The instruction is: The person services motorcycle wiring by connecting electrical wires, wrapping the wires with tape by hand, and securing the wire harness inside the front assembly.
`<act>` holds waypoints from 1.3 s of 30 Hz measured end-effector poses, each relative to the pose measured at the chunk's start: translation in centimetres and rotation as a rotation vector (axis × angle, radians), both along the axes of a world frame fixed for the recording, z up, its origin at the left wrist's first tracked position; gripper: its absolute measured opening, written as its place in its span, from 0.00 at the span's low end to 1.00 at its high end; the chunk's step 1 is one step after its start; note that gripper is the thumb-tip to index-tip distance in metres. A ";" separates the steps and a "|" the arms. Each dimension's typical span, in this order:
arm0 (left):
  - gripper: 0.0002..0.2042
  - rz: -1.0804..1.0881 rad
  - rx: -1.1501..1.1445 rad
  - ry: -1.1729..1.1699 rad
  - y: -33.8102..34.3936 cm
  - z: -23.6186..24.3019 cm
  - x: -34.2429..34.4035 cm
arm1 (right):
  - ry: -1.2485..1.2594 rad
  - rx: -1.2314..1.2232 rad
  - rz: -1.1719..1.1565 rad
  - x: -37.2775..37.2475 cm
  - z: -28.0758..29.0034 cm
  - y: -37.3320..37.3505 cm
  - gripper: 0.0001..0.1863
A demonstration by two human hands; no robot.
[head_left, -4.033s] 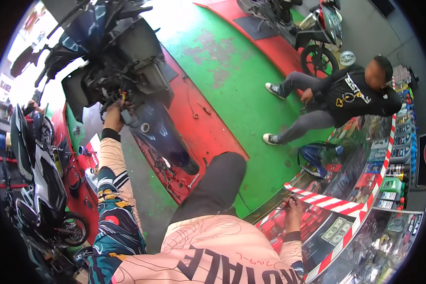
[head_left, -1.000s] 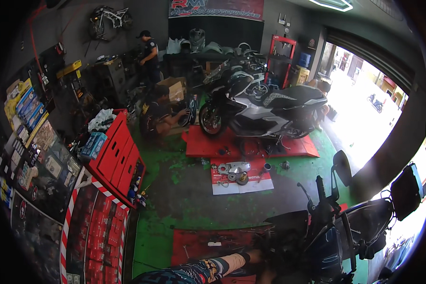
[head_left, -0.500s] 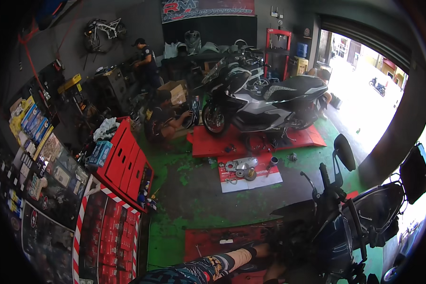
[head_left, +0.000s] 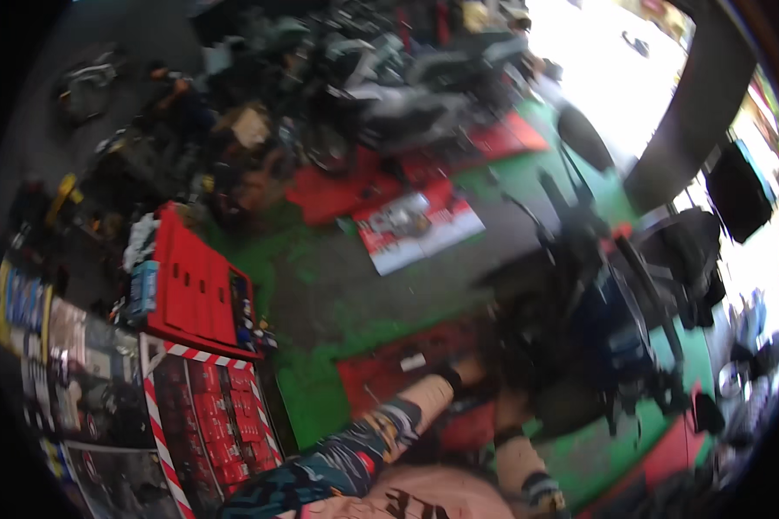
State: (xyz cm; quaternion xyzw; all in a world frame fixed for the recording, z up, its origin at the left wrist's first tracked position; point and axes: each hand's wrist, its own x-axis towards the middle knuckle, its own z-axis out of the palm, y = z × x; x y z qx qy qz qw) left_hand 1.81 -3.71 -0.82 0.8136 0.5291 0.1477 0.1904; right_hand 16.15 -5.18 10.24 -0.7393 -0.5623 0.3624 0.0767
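My left arm, in a dark patterned sleeve, reaches up from the lower edge to a dark motorcycle (head_left: 619,316) on the right. My left hand (head_left: 471,368), past a black wristband, is at the motorcycle's shadowed front end. Close beside it is my right hand (head_left: 511,408), also with a dark band at the wrist. Blur and shadow hide the fingers of both hands, and whether they hold anything cannot be made out. Below them lies a red platform (head_left: 372,374) with a small white object (head_left: 413,362) on it.
A silver-and-black scooter (head_left: 407,108) stands on another red platform (head_left: 337,186). Metal parts (head_left: 405,218) lie on a red-and-white sheet (head_left: 398,255). At left are a red tool cabinet (head_left: 190,281) and a display case with striped edges (head_left: 157,424). Blurred people (head_left: 182,95) are at the back left.
My view has tilted downward and turned, so the scene is shifted up and left and is blurred. More of my right forearm now shows. Both hands remain by the motorcycle's front.
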 end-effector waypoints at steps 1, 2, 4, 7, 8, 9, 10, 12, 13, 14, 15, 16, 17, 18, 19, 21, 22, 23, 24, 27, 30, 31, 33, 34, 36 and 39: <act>0.12 -0.037 0.070 0.069 0.3 1.3 1.0 | 0.279 0.221 -0.075 2.0 -3.8 -0.6 0.18; 0.12 -0.138 -0.147 0.085 1.2 8.2 0.9 | 0.458 0.331 -0.131 3.3 -6.0 -0.9 0.17; 0.12 -0.038 -0.091 -0.015 0.8 3.1 -1.3 | 0.690 0.368 -0.128 2.1 -7.0 -1.1 0.16; 0.12 -0.070 0.002 -0.097 1.0 -3.4 -4.2 | 0.794 0.264 -0.246 1.4 -8.2 -1.5 0.15; 0.12 -0.119 -0.011 -0.112 1.3 -2.8 -2.5 | 0.771 0.282 -0.265 2.4 -8.6 -1.6 0.14; 0.12 0.048 -0.242 -0.340 1.4 -2.0 -1.3 | 0.752 0.301 -0.277 3.2 -8.8 -1.5 0.13; 0.13 0.139 -0.368 -0.435 1.2 -0.9 -1.1 | 0.756 0.301 -0.294 3.1 -8.2 -1.3 0.13; 0.14 0.399 -0.682 -0.712 0.9 0.8 -0.6 | 0.797 0.377 -0.261 2.7 -6.1 -1.6 0.12; 0.15 0.559 -0.880 -0.885 0.9 1.1 -0.3 | 0.801 0.378 -0.278 2.7 -5.9 -1.8 0.12; 0.15 0.552 -0.886 -0.870 0.8 1.4 -0.2 | 0.789 0.331 -0.285 2.6 -5.7 -1.9 0.11; 0.14 0.593 -0.918 -0.890 0.8 1.8 -0.2 | 0.778 0.285 -0.292 2.4 -5.6 -1.9 0.10; 0.14 0.632 -0.953 -0.908 0.8 2.1 -0.1 | 0.782 0.289 -0.313 2.4 -6.0 -1.9 0.10; 0.14 0.619 -0.961 -0.890 0.8 2.4 0.1 | 0.769 0.269 -0.316 2.4 -6.5 -1.9 0.10; 0.14 0.641 -0.972 -0.901 0.9 2.7 0.3 | 0.757 0.250 -0.320 2.4 -6.9 -2.0 0.09; 0.14 0.669 -0.981 -0.911 1.0 3.0 0.2 | 0.765 0.253 -0.341 2.1 -6.7 -2.0 0.09; 0.13 0.655 -0.982 -0.892 1.1 3.4 0.0 | 0.825 0.226 -0.394 1.5 -6.4 -2.1 0.10; 0.13 0.650 -0.972 -0.896 1.3 3.4 -0.1 | 0.833 0.232 -0.417 1.2 -6.4 -2.0 0.10; 0.13 0.636 -0.979 -0.874 1.4 3.2 -0.3 | 0.832 0.243 -0.424 1.1 -6.5 -1.8 0.10; 0.12 0.641 -0.989 -0.854 1.6 2.8 -0.5 | 0.830 0.253 -0.433 1.0 -6.5 -1.7 0.11; 0.11 0.602 -1.018 -0.818 2.7 2.0 -0.6 | 0.746 0.258 -0.407 1.1 -7.3 -1.2 0.14; 0.10 0.389 -0.870 -0.628 1.9 0.0 -4.7 | 0.760 0.243 -0.351 -0.4 -5.1 -1.9 0.15; 0.10 0.257 -0.804 -0.541 2.0 0.2 -4.3 | 0.760 0.244 -0.375 -0.3 -5.3 -2.1 0.15; 0.10 0.320 -0.882 -0.532 2.6 2.6 -0.9 | 0.678 0.332 -0.375 1.1 -6.4 -2.2 0.17; 0.10 0.554 -1.007 -0.597 2.6 4.4 -0.3 | 0.687 0.334 -0.384 1.0 -6.0 -2.2 0.17; 0.10 0.573 -1.048 -0.632 2.9 3.0 -1.7 | 0.678 0.296 -0.352 0.9 -5.2 -2.3 0.18; 0.10 0.591 -1.042 -0.648 3.1 3.2 -1.2 | 0.680 0.181 -0.311 1.4 -5.2 -2.0 0.17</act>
